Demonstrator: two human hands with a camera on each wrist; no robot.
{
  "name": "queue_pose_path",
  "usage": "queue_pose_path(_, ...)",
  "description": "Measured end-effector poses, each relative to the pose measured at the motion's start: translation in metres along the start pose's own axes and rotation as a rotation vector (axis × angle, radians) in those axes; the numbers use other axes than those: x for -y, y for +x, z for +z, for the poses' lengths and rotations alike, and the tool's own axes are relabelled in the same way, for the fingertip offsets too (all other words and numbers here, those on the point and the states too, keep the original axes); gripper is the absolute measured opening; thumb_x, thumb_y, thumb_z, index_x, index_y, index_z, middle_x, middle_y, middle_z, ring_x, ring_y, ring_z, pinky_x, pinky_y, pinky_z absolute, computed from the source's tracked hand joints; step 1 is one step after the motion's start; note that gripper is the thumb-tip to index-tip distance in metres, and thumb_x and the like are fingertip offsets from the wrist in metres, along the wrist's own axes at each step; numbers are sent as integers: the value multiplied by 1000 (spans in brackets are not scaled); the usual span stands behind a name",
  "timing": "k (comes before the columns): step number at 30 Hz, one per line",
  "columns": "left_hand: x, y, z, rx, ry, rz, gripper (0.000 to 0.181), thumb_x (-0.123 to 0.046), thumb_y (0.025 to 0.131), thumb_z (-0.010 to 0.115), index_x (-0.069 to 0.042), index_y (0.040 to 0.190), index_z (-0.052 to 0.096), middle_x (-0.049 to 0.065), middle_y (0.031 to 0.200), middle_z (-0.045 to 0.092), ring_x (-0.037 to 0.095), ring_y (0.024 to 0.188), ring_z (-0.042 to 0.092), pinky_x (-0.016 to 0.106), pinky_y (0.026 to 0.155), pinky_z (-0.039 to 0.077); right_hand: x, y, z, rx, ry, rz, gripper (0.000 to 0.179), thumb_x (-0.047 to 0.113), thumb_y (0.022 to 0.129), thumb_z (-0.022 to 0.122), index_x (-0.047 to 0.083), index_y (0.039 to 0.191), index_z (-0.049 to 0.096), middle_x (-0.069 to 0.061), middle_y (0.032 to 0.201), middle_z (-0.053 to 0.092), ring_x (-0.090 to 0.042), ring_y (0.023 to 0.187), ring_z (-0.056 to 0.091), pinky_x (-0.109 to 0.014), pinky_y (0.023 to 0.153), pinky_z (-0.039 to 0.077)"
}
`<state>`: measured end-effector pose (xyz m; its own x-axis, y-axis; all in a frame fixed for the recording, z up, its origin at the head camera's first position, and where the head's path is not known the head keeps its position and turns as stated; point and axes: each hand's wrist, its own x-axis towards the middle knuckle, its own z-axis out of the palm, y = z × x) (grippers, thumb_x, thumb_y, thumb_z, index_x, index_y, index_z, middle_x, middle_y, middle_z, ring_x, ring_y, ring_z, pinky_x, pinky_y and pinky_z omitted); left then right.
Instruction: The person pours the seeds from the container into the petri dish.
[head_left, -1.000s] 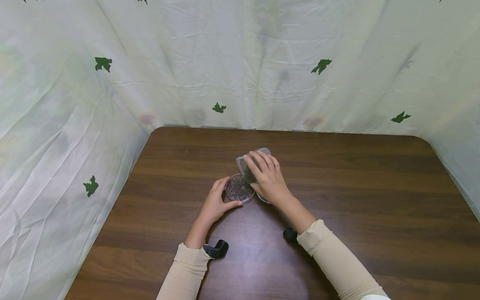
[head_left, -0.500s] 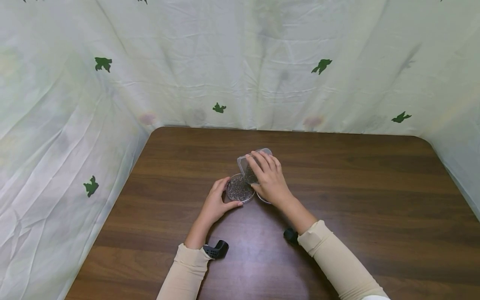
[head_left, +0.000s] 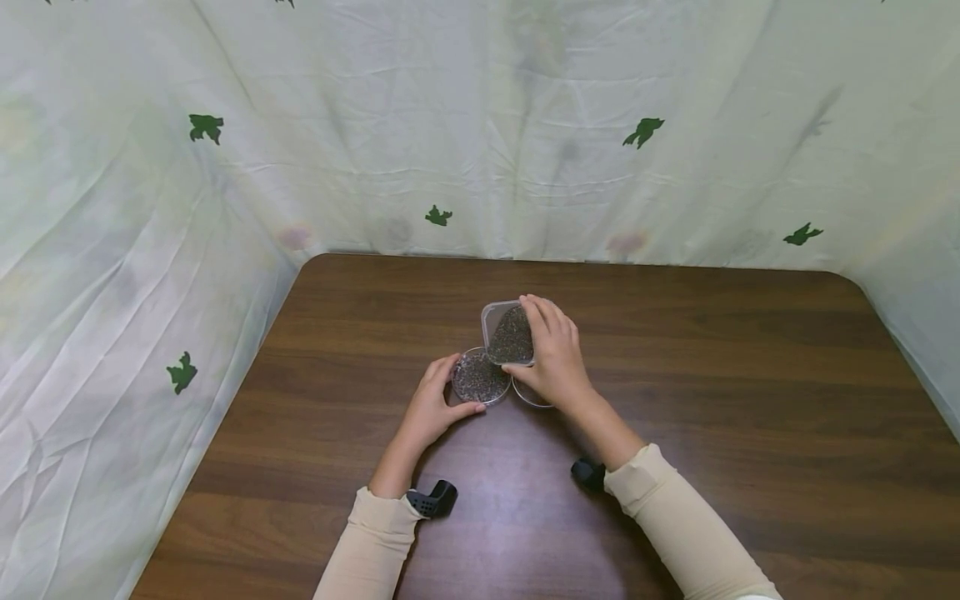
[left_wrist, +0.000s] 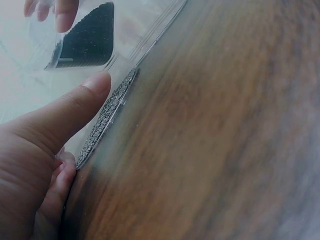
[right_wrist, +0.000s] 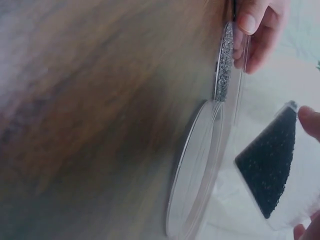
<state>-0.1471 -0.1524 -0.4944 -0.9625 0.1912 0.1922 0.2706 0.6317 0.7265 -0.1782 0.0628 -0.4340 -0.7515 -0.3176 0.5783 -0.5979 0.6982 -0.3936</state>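
My left hand (head_left: 429, 407) holds a round clear petri dish (head_left: 480, 402) at its side, thumb at the near rim and fingers round the far left. A layer of speckled grey granules (head_left: 478, 377) fills the dish, which sits on the table. My right hand (head_left: 557, 354) grips a clear plastic tub (head_left: 491, 317), tilted above the dish's right edge. Dark, grainy material (head_left: 512, 335) is heaped against the tub's lower side, also visible in the left wrist view. Beneath the right hand lies another clear round dish or lid (right_wrist: 192, 172), partly hidden in the head view.
The brown wooden table (head_left: 712, 400) has a rounded back edge. Pale curtains (head_left: 360, 125) with green bird-like shapes hang behind it and at both sides. A black wrist camera (head_left: 435, 500) sits on the left wrist, another (head_left: 587, 475) on the right.
My right hand has shifted slightly right and turned the tub more level, so its dark contents show more and more of the second dish's rim appears. The left hand stays put.
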Motion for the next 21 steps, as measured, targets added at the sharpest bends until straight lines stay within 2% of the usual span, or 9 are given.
queue_pose_path(11, 0, -1, 0, 10, 5, -7, 88, -32, 64, 81, 1, 133, 38, 19, 129, 40, 30, 115, 42, 43, 96, 34, -5, -7, -3, -37, 88, 104, 103, 34, 55, 86, 5, 137, 30, -13, 134, 37, -30, 122, 33, -50, 96, 27)
queue_pose_path(21, 1, 0, 0, 8, 6, -8, 88, -32, 63, 81, 0, 133, 38, 18, 129, 40, 30, 115, 41, 42, 96, 33, -8, -12, -9, -59, 209, 206, 103, 37, 56, 85, 5, 138, 30, -13, 136, 36, -29, 124, 32, -47, 98, 27)
